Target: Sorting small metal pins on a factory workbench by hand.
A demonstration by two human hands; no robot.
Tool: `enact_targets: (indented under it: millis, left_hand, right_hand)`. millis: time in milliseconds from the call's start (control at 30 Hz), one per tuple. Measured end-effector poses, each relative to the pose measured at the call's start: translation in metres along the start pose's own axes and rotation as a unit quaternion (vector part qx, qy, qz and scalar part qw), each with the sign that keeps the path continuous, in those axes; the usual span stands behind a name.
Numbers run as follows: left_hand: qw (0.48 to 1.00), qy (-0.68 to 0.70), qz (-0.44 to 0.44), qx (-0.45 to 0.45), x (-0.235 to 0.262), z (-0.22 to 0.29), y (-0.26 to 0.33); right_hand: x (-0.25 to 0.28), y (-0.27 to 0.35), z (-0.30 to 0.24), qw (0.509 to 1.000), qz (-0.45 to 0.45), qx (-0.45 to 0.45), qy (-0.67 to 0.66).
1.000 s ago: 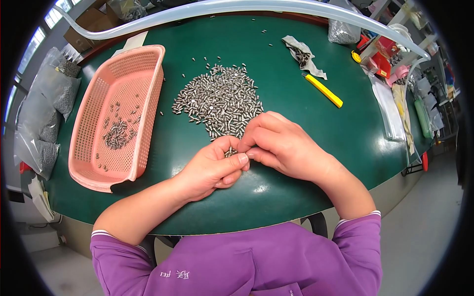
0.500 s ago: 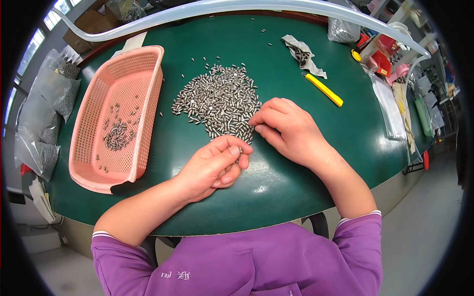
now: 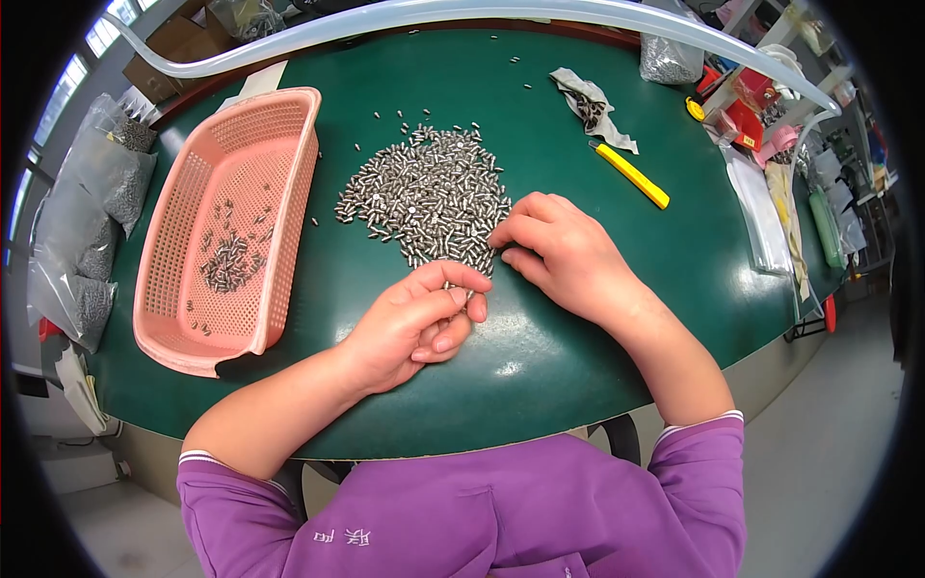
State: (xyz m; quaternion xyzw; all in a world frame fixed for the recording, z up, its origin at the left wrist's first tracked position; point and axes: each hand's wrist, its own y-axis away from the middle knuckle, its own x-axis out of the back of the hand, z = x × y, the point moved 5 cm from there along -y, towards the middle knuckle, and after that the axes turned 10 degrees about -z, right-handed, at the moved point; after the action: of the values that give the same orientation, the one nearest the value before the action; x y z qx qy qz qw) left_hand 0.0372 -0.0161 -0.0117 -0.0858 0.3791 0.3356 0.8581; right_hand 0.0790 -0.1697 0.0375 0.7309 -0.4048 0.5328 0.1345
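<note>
A heap of small silvery metal cylinders point(image 3: 424, 197) with rounded ends lies on the green tabletop in front of me. Just below its near edge, my left hand point(image 3: 414, 323) is closed with curled fingers, and bits of small metal cylinders show between thumb and forefinger. My right hand point(image 3: 564, 255) is at the heap's right edge, thumb and forefinger bent towards each other against the outermost pieces; what lies between those fingertips is hidden. A pink perforated plastic basket point(image 3: 207, 354) on the left holds a smaller cluster of similar pieces.
A yellow utility knife point(image 3: 631, 176) and a crumpled grey cloth point(image 3: 617, 133) with dark pieces lie at the far right. Bags of metal parts point(image 3: 92, 250) line the left side. A translucent hose point(image 3: 434, 13) arches across the far edge. Shelving with mixed goods stands at right.
My right fingertips have shifted very slightly along the heap's edge. The left forefinger and thumb have moved a little, covering more of the metal piece between them.
</note>
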Motion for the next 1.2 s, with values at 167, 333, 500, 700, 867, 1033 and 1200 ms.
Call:
enact_targets:
  millis: [167,333,500,700,867,1033,1200]
  left_hand:
    - [0.999,0.037,-0.02,-0.016,0.003,0.0,0.0]
    - [0.999,0.028,-0.018,-0.006,0.003,0.0,0.0]
    - [1.0,0.026,-0.014,-0.001,0.002,0.0,0.0]
    - [1.0,0.009,0.006,-0.001,0.001,-0.001,0.0]
    - [1.0,0.01,0.021,-0.008,0.003,-0.002,0.001]
    - [1.0,0.015,0.02,-0.005,0.002,-0.003,0.001]
    - [1.0,0.018,0.011,-0.015,0.003,-0.003,0.002]
  right_hand:
    - [-0.003,0.0,0.002,1.0,-0.021,0.002,0.011]
    - [-0.002,0.001,-0.002,0.999,-0.037,0.005,0.004]
    - [-0.005,0.001,-0.002,0.999,-0.037,-0.003,-0.02]
    - [-0.003,-0.001,-0.006,0.999,-0.028,-0.008,-0.026]
    - [-0.006,-0.001,-0.015,0.912,-0.073,-0.083,-0.395]
    - [-0.009,0.001,-0.02,0.917,-0.103,-0.064,-0.381]
    - [-0.006,0.0,-0.02,0.916,-0.096,-0.061,-0.385]
